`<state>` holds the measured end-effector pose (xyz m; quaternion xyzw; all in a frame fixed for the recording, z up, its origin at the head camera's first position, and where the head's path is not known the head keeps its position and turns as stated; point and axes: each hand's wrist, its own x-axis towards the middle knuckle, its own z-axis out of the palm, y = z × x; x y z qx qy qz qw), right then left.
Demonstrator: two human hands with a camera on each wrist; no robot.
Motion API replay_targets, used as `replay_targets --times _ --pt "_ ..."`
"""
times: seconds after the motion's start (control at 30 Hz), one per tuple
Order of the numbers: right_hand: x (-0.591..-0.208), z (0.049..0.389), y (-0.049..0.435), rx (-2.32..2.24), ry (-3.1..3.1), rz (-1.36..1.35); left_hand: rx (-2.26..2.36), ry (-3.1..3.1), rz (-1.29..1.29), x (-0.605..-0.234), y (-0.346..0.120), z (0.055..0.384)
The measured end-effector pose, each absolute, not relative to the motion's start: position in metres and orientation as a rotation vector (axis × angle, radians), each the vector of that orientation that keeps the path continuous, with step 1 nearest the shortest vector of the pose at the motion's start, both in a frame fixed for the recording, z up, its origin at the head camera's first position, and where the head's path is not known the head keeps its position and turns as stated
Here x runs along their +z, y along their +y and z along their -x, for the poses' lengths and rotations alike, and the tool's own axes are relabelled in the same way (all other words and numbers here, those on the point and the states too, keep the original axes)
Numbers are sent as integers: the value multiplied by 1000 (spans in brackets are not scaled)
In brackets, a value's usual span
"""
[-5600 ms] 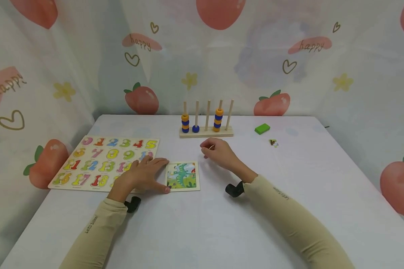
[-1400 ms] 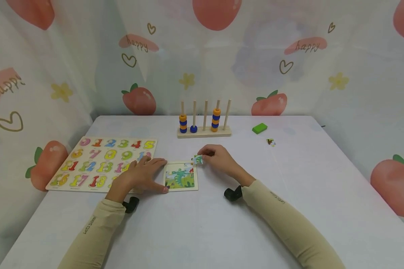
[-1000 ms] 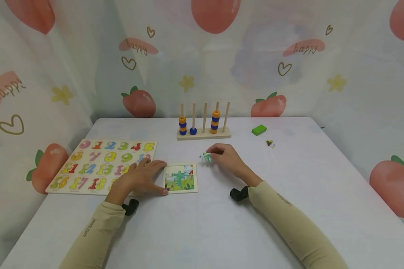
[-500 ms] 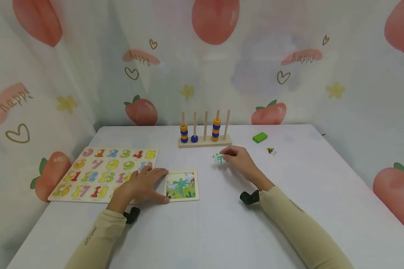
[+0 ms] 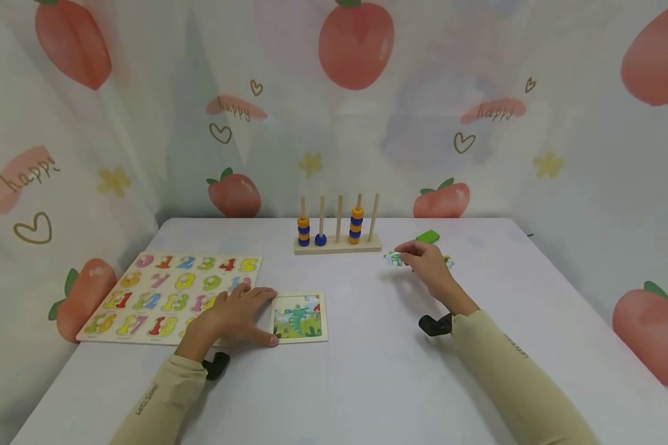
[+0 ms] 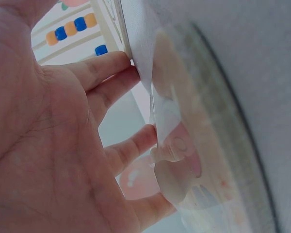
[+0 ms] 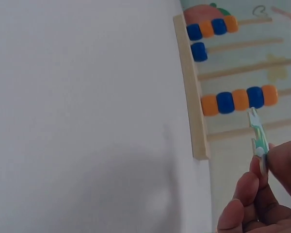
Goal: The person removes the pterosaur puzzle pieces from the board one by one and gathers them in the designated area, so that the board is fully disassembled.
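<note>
My right hand pinches a jigsaw piece with green dinosaur print between thumb and fingers, raised above the right side of the table. In the right wrist view the piece appears nearly edge-on at the fingertips. My left hand lies with fingers spread at the left side of a small square puzzle tray, its thumb and index fingertip at the rim. Inside the tray is a green dinosaur picture with a plain pale strip along its top left. The left palm overlaps a wooden number board.
A bead abacus with blue and orange beads stands at the back middle. Behind the right hand lie a green block and another jigsaw piece, partly hidden by that hand. A patterned curtain surrounds the table.
My right hand has carried the piece from the tray's top right corner toward the right and back. The tray's upper part, printed in the oldest frame, now looks plain. My left hand stays.
</note>
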<state>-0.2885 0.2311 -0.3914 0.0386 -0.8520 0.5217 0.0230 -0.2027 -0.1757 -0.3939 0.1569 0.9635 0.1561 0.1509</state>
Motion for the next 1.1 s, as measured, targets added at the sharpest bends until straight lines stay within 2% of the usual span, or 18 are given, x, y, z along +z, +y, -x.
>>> replay_targets --times 0.63,1.1 --pt "-389 306 317 1503 -2647 190 485 2791 -486 -415 -184 212" --pt "-403 322 360 1554 -2640 548 483 2773 -511 -404 -182 207"
